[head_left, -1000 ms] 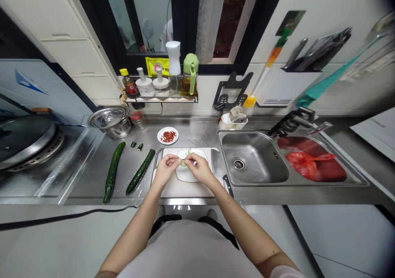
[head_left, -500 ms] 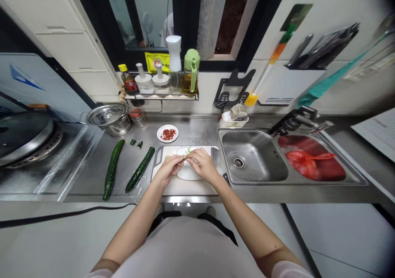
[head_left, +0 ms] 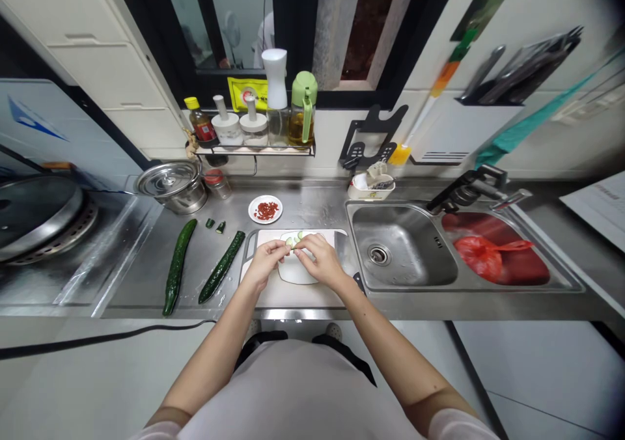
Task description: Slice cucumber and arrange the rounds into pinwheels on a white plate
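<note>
My left hand pinches a pale green cucumber slice between thumb and fingertips. Close beside it, my right hand has its thumb and fingertips closed on the same slice's edge, as far as I can see. Both hands are over a white plate, which lies on a cutting board. Another cucumber slice shows on the plate's far side. Left of the board lie two whole dark green cucumbers, one nearer and one farther. Two cut cucumber ends rest behind them.
A small dish of chopped red pieces stands behind the board. A lidded steel pot is at the back left. To the right is a double sink with a red plastic bag. A seasoning rack hangs above.
The slice between my fingers now faces up more fully beside my left fingertips. My left hand has shifted slightly, covering where a slice showed on the board. The view tilted a little.
</note>
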A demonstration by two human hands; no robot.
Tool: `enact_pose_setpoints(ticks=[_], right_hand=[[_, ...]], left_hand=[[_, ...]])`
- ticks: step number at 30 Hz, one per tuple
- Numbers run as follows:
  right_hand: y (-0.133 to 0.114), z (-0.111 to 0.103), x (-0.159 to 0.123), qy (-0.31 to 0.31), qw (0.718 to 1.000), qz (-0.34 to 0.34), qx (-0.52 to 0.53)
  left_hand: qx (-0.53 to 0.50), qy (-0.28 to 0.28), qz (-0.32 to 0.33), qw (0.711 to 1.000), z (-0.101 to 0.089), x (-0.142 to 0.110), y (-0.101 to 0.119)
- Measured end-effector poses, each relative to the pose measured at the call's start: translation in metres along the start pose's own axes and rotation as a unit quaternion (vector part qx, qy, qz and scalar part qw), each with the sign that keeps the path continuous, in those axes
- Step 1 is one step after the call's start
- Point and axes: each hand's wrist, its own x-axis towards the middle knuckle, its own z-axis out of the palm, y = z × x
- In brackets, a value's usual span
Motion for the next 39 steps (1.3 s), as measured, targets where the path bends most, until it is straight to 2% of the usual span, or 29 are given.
enact_pose_setpoints(ticks=[9, 20, 27, 31, 35, 39], right_hand=[[0.002, 0.002, 0.0, -0.01, 0.998, 0.038, 0.057], [0.011, 0.008, 0.002, -0.026, 0.975, 0.139, 0.172], [0.037, 0.017, -0.01, -0.082, 0.954, 0.197, 0.209], [0.054, 0.027, -0.024, -0.134, 0.949, 0.227, 0.173], [0.062, 0.034, -0.037, -0.205, 0.94, 0.258, 0.084], [0.062, 0.041, -0.042, -0.264, 0.922, 0.284, -0.013]], left_hand=[[0.001, -0.003, 0.022, 1.0, 0.001, 0.001, -0.005], [0.007, -0.003, 0.036, 0.999, 0.003, 0.007, -0.013], [0.047, -0.009, 0.005, 0.999, 0.005, 0.018, -0.032], [0.08, -0.029, -0.026, 0.996, 0.003, 0.026, -0.053], [0.133, -0.054, -0.05, 0.988, -0.001, 0.036, -0.082], [0.29, -0.041, -0.056, 0.954, -0.002, 0.044, -0.101]])
